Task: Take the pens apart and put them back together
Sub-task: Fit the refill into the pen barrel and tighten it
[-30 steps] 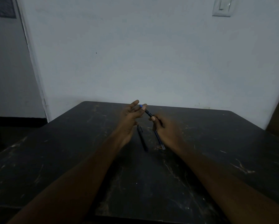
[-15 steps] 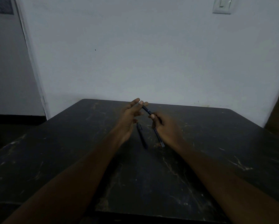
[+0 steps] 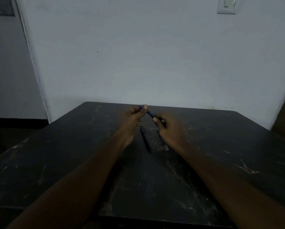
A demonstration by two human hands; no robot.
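Both hands hold one dark pen (image 3: 150, 113) in the air above the black table (image 3: 72, 154). My left hand (image 3: 132, 118) pinches the pen's blue upper end between thumb and fingertips. My right hand (image 3: 169, 128) grips the lower part of the barrel, which its fingers hide. Below the hands a black pen (image 3: 145, 138) lies on the table, pointing towards me. To its right lies a thin blue pen part (image 3: 162, 140), partly under my right hand.
The scratched black table fills the lower view, and its far edge meets a white wall (image 3: 155, 55). A light switch (image 3: 227, 5) sits high on the wall at the right. A dark doorway lies to the left.
My left fingers were spread with only the fingertips at the pen's blue end; now they have curled and pinch that end. My right hand keeps its grip.
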